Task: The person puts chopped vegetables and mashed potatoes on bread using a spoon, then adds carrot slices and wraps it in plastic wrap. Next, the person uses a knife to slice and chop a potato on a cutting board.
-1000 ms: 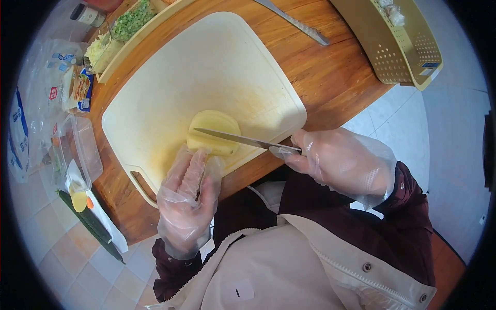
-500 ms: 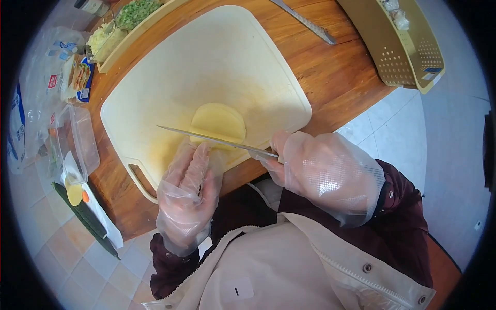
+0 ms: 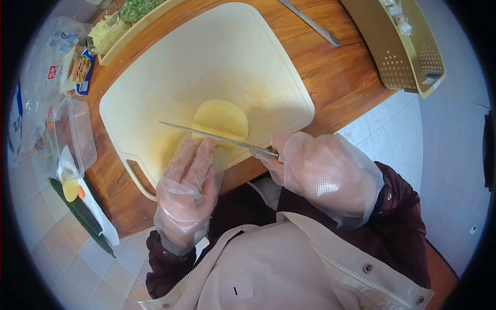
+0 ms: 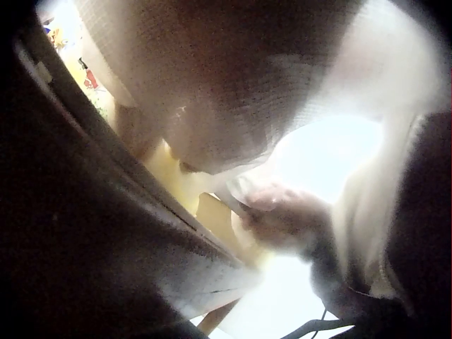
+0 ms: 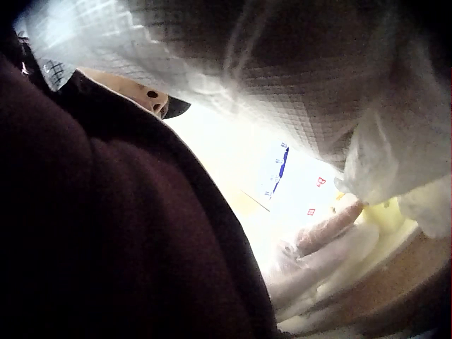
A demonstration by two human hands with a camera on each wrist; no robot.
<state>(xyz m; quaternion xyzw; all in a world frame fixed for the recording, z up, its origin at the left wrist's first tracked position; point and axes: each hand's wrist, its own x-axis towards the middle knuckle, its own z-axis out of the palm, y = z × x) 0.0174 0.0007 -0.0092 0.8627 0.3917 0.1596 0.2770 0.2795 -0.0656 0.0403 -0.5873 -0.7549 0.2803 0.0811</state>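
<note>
The knife (image 3: 214, 137) lies almost flat across the middle of the head view, its long axis running from the lower right up to the left, tip pointing toward the left edge of the frame and sitting a little higher than the handle end. The blade crosses the near edge of the potato half (image 3: 220, 120), a pale yellow dome resting cut side down on the cream cutting board (image 3: 170, 77), just below the centre of the frame.

My right hand (image 3: 323, 173), in a clear plastic glove, is curled tight round the knife handle at the right of centre; the handle itself is buried in my fist and only the blade shows. My left hand (image 3: 188, 188), gloved too, lies at lower centre with its fingers (image 3: 199, 155) stretched out long and close together, their tips on the board against the near side of the potato half, right under the blade. It grips nothing. The two hands are apart, with the blade bridging the gap between them.

The board sits on a wooden table (image 3: 330, 72). At upper right is a tan perforated basket (image 3: 413, 57), and a second knife (image 3: 310, 23) lies at the top of the frame. Both wrist views are blurred and mostly filled by glove and sleeve.
</note>
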